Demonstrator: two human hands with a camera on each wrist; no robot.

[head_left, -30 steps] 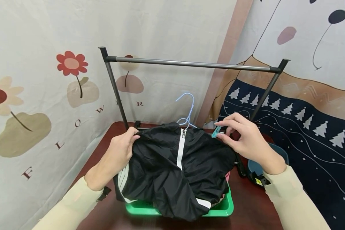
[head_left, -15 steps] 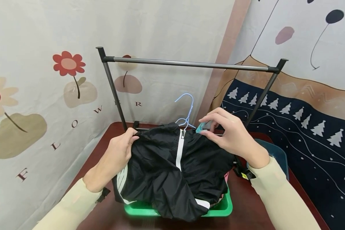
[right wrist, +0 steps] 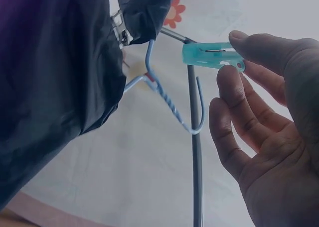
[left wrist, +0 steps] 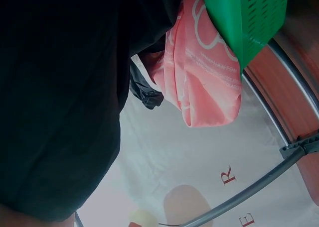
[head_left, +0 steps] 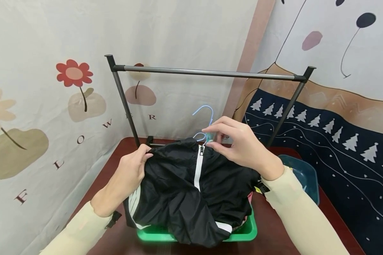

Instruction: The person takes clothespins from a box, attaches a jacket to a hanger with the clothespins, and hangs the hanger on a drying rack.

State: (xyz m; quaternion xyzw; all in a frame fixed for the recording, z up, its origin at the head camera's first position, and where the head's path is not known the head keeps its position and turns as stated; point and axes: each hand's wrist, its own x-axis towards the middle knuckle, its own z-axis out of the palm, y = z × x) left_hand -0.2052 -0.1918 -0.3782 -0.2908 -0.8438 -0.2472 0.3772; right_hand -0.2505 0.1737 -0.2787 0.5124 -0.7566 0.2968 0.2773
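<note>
A black jacket (head_left: 175,184) with a white zip strip hangs on a light blue wire hanger (head_left: 212,115), whose hook rises out of the collar. My left hand (head_left: 127,173) pinches the jacket's shoulder at the left between thumb and fingers. Between the thumb and fingertips of my right hand (head_left: 239,143) is a turquoise clothespin (right wrist: 212,55). In the head view that hand overlaps the hanger's neck just above the collar. The right wrist view shows the clothespin apart from the jacket, close to the zip pull (right wrist: 121,30).
Beneath the jacket stands a green basket (head_left: 247,232) holding a pink patterned cloth (left wrist: 204,82). A metal rack with a crossbar (head_left: 207,73) rises behind. At the right of the dark red table (head_left: 111,170) is a blue tray (head_left: 312,177).
My right hand has moved left with the clothespin, from over the jacket's right shoulder to the hanger's neck. The left hand keeps its grip on the jacket.
</note>
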